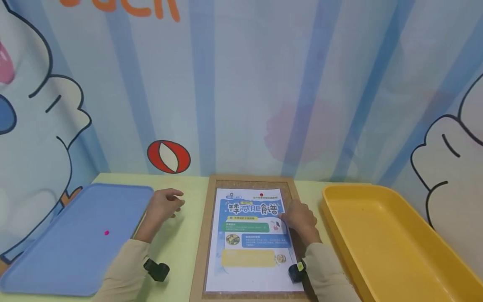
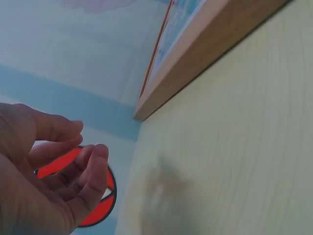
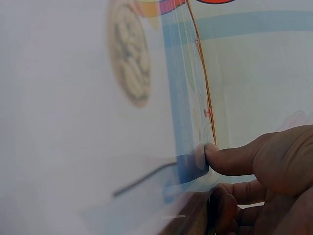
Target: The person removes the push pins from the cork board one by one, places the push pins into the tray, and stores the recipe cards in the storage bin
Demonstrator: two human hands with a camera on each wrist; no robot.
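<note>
A printed poster sheet (image 1: 249, 277) with blue, green and yellow blocks lies over a wood-framed cork board (image 1: 200, 251). My right hand (image 1: 300, 218) is at the sheet's right edge. In the right wrist view, its thumb (image 3: 232, 160) presses on that edge while the other fingers curl below, partly hidden. A red pushpin (image 1: 261, 194) stands near the sheet's top right. Left of the board, my left hand (image 1: 164, 206) hovers over the table, fingers loosely bent. Between its thumb and fingertips (image 2: 100, 151) the left wrist view shows a gap with nothing held.
A blue tray (image 1: 75, 251) sits on the left, with a small pink pin (image 1: 107, 233) on it. To the right stands a deep yellow tray (image 1: 377, 226). The pale table (image 1: 177, 243) meets a printed cloth backdrop (image 1: 245, 92) behind the board.
</note>
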